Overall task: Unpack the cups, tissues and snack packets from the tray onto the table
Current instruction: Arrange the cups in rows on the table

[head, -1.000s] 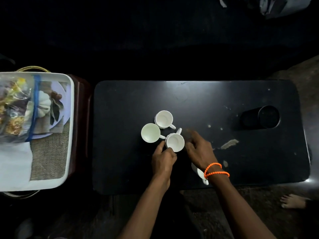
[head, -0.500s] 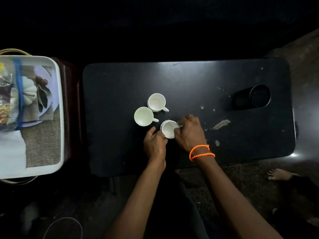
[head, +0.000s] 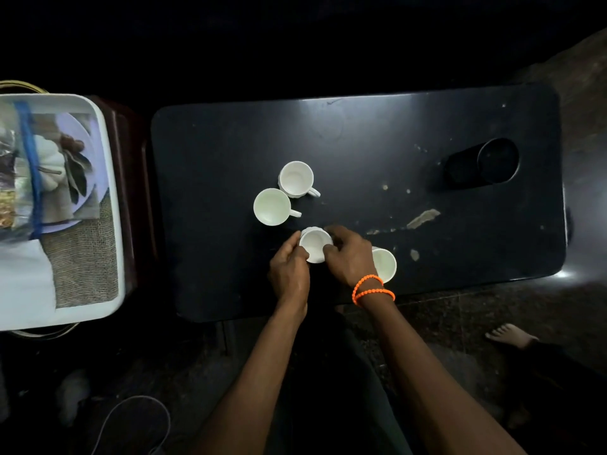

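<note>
I have both hands on one white cup (head: 315, 244) near the front edge of the table (head: 361, 133): my left hand (head: 290, 269) curls round its left side and my right hand (head: 349, 254) pinches its right rim, so the cup sits squarely between them, mouth up. I cannot see its handle; it is hidden under my fingers. Two more cups (head: 272, 206) stand just beyond, touching or nearly so, handles pointing right, and a fourth cup (head: 386, 262) is tucked behind my right wrist. What matters for my next move, as I judge it, lies well off to the left: the tray (head: 111, 178) on its own stand beside the table, with the snack packets (head: 13, 178) and the white tissues (head: 23, 284) in it. Its long side runs away from me, and my left hand is plainly the nearer one.
</note>
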